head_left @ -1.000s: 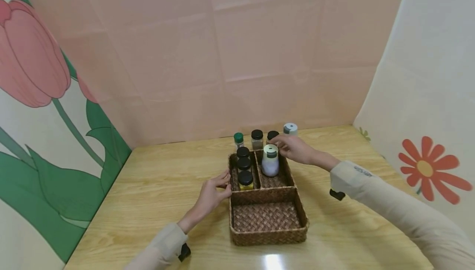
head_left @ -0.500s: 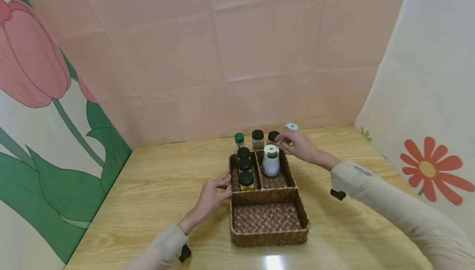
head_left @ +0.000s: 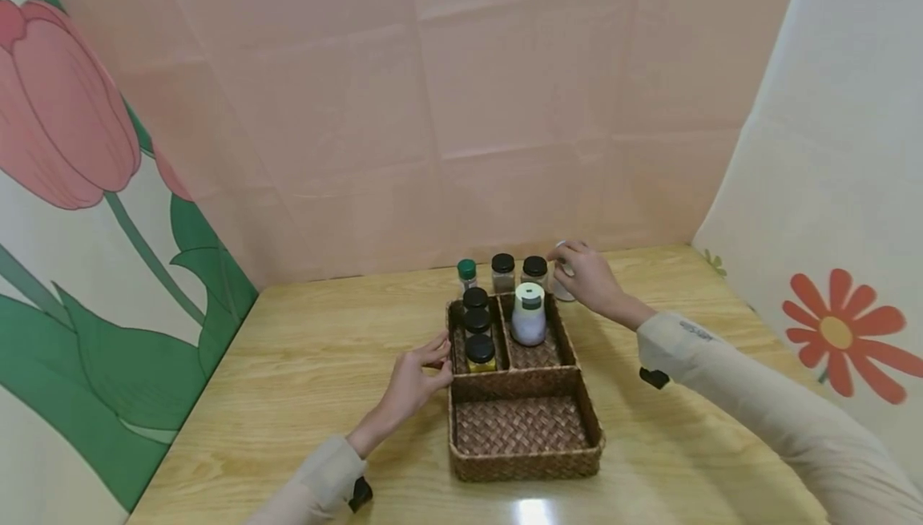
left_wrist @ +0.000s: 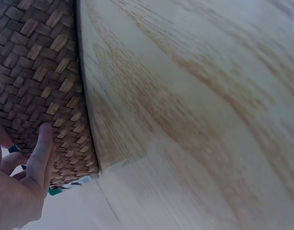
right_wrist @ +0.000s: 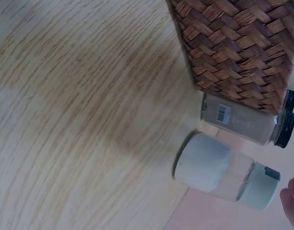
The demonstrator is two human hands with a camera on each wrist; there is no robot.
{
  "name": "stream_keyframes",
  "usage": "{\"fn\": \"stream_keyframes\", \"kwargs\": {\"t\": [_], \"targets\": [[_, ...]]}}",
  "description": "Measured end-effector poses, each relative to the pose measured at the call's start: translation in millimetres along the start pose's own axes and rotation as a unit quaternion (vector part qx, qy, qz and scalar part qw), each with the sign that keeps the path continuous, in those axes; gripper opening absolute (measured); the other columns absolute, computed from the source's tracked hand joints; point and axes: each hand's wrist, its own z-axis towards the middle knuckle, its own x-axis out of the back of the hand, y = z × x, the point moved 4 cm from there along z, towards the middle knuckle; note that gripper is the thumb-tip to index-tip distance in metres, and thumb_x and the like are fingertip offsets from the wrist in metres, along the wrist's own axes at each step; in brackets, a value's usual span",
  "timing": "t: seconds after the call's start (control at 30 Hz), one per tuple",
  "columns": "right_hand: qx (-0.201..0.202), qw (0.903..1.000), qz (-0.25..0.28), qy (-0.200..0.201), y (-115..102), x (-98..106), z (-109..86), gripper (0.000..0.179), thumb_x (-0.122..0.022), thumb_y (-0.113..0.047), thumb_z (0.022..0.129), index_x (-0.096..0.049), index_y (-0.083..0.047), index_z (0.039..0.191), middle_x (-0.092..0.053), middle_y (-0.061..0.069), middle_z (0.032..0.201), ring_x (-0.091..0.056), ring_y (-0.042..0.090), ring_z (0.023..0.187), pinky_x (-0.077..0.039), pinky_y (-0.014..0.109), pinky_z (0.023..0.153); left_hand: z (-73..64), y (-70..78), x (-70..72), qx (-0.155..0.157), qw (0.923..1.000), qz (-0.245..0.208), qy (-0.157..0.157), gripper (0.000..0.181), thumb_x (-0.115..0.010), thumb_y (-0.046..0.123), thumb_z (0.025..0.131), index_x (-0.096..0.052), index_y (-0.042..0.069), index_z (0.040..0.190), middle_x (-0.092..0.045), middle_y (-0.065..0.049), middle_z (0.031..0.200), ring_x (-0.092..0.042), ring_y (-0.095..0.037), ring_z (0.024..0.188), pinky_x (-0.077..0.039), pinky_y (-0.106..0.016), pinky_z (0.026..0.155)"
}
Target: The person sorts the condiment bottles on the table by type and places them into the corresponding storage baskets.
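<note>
My left hand [head_left: 413, 385] touches the left side of a brown woven basket [head_left: 525, 454]; in the left wrist view a straight finger [left_wrist: 41, 146] lies against its outer wall. At the back right, my right hand [head_left: 590, 280] is over a shaker bottle [right_wrist: 216, 167] with white contents and a pale cap, standing on the table. The fingertips [right_wrist: 291, 194] appear just apart from the cap. A similar shaker bottle [head_left: 530, 315] stands in the basket's right compartment. Several black-capped jars [head_left: 480, 349] line the left compartment; the nearest has yellow on it.
Behind the basket stand a green-capped bottle [head_left: 467, 272] and two black-capped jars, one [head_left: 503, 270] left of the other [head_left: 534, 268]. The wood-grain table [head_left: 310, 333] extends to both sides. A pink sheet [head_left: 404, 124] hangs behind.
My right hand has moved slightly right, from beside the rear black-capped jar to over the shaker bottle behind the basket, covering its cap. The left hand stays at the basket.
</note>
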Motion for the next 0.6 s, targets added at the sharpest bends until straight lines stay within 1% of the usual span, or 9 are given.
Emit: {"fn": "stream_keyframes", "kwargs": {"t": [0.13, 0.23, 0.33, 0.47, 0.6], "targets": [[-0.01, 0.9993, -0.032, 0.015, 6, 0, -0.8, 0.015, -0.072, 0.001, 0.085, -0.071, 0.002, 0.099, -0.062, 0.017, 0.104, -0.054, 0.037, 0.096, -0.046, 0.051, 0.075, 0.3, 0.5, -0.5, 0.0, 1.0, 0.0, 0.003, 0.032, -0.061, -0.004, 0.091, -0.063, -0.01, 0.122, -0.05, -0.02, 0.142, -0.071, -0.021, 0.085, -0.048, -0.02, 0.049], [-0.03, 0.9979, -0.054, 0.018, 11, 0, -0.7, 0.016, -0.073, -0.003, 0.085, -0.07, 0.002, 0.1, -0.059, 0.019, 0.109, -0.052, 0.039, 0.099, -0.044, 0.053, 0.078, 1.4, 0.5, -0.4, -0.003, 1.0, -0.001, 0.006, 0.031, -0.061, -0.004, 0.091, -0.064, -0.008, 0.122, -0.051, -0.02, 0.141, -0.071, -0.021, 0.086, -0.051, -0.021, 0.053], [-0.055, 0.9963, -0.066, 0.009, 18, -2, -1.0, 0.023, -0.073, -0.007, 0.086, -0.068, 0.002, 0.106, -0.056, 0.022, 0.115, -0.05, 0.041, 0.102, -0.042, 0.056, 0.082, 1.6, 0.1, -0.6, -0.004, 1.0, -0.003, 0.005, 0.031, -0.061, -0.004, 0.091, -0.063, -0.008, 0.122, -0.051, -0.02, 0.141, -0.071, -0.022, 0.086, -0.053, -0.022, 0.054], [-0.095, 0.9935, -0.063, -0.012, 27, -6, -1.0, 0.037, -0.072, -0.012, 0.089, -0.064, 0.006, 0.12, -0.052, 0.027, 0.124, -0.047, 0.046, 0.111, -0.04, 0.059, 0.089, 0.6, -0.3, -0.7, -0.002, 1.0, -0.009, 0.003, 0.032, -0.061, -0.005, 0.091, -0.062, -0.011, 0.122, -0.05, -0.02, 0.142, -0.071, -0.024, 0.087, -0.052, -0.022, 0.053], [-0.146, 0.9865, -0.062, -0.042, 36, -13, -0.1, 0.048, -0.069, -0.018, 0.093, -0.056, 0.007, 0.132, -0.047, 0.031, 0.131, -0.043, 0.05, 0.119, -0.037, 0.061, 0.095, -0.2, -0.7, -1.1, -0.002, 0.9999, -0.012, 0.002, 0.032, -0.06, -0.005, 0.091, -0.062, -0.012, 0.123, -0.05, -0.021, 0.142, -0.071, -0.026, 0.088, -0.052, -0.022, 0.053]]}}
